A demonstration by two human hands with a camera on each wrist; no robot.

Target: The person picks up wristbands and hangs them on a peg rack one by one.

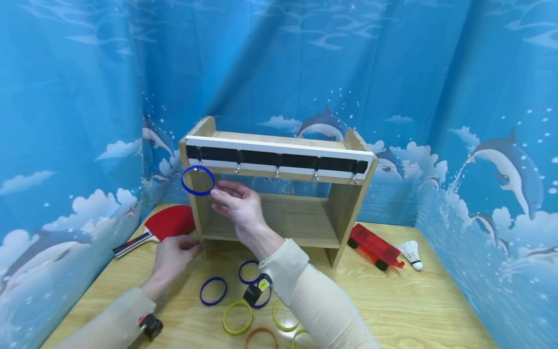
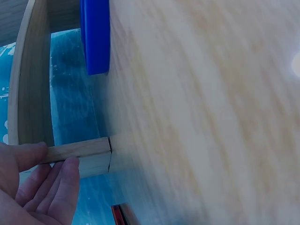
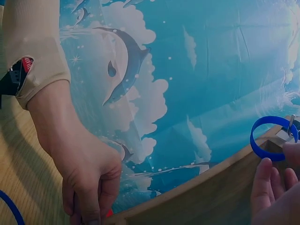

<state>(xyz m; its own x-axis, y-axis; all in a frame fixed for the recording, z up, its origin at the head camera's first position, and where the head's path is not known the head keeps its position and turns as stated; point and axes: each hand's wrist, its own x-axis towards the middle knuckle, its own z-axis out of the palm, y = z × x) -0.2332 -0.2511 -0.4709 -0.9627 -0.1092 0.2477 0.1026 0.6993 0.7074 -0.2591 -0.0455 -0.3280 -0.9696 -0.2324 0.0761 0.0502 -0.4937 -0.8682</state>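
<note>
My right hand (image 1: 241,208) pinches a blue ring (image 1: 198,194) between thumb and fingers at the left front of a wooden shelf (image 1: 274,213). The ring is up at the leftmost hook (image 1: 200,156) of the rack; in the right wrist view the hook's metal (image 3: 291,123) shows at the ring's far side. Whether the ring hangs on it I cannot tell. My left hand (image 1: 174,254) grips the bottom front of the shelf's left side panel; in the left wrist view thumb and fingers hold the panel's end (image 2: 79,149).
Blue rings (image 1: 202,296), yellow rings (image 1: 224,322) and an orange ring (image 1: 261,329) lie on the table before the shelf. A red table tennis paddle (image 1: 170,223) lies left. A red toy car (image 1: 377,247) and a shuttlecock (image 1: 410,252) lie right. Dolphin curtains (image 1: 279,58) surround the table.
</note>
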